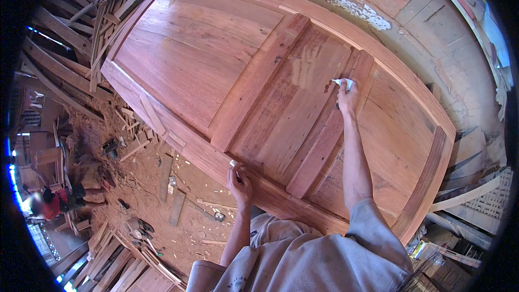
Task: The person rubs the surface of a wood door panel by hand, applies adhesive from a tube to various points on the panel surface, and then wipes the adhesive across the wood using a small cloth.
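Your right hand (347,97) sits right of centre in the frame, fingers curled around a small white pad (344,82) pressed against the wooden door (216,59). Left hand (239,181) is lower, centre of the frame, pinching a small white bit (233,164) at the door's near edge. That door fills most of the frame: reddish-brown, panelled, raised rails and stiles, with a paler patch just left of the pad. Offcuts (135,148) litter the dirt floor (184,221) at lower left.

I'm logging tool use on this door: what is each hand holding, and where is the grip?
Right hand pinches a small white piece by its near end; left hand grips another likewise. What they are cannot be told.
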### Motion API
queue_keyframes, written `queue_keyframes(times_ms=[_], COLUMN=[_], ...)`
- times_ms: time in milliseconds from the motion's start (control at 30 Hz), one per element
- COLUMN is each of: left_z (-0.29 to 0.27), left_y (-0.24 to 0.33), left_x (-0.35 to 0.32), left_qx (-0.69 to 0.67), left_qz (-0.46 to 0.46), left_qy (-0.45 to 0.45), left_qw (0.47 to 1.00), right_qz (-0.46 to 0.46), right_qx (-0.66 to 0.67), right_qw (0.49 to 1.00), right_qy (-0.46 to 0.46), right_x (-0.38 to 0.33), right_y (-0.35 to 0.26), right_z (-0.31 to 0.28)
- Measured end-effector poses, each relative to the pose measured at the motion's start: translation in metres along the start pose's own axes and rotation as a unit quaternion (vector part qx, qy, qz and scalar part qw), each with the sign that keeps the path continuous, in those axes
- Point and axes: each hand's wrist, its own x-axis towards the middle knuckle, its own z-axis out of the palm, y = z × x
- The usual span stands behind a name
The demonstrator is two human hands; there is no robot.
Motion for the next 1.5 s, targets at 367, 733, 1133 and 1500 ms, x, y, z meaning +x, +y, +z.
queue_keyframes(times_ms=[367, 733, 1133, 1500], left_z=[-0.003, 0.000, -0.003, 0.000], left_y=[0.004, -0.001, 0.000, -0.005], left_x=[0.001, 0.000, 0.001, 0.000], left_qx=[-0.007, -0.006, -0.003, -0.008], left_qz=[-0.033, 0.000, -0.017, -0.008], left_qy=[-0.020, -0.005, -0.007, 0.002], left_qw=[0.999, 1.000, 1.000, 1.000], right_qz=[-0.038, -0.053, -0.065, -0.015], right_qx=[-0.027, -0.026, -0.077, -0.063], right_qw=[0.999, 0.998, 0.994, 0.998], right_qy=[0.022, 0.031, 0.047, 0.004], right_x=[0.003, 0.012, 0.013, 0.018], right_y=[-0.003, 0.009, -0.009, -0.011], right_z=[0.002, 0.002, 0.000, -0.005])
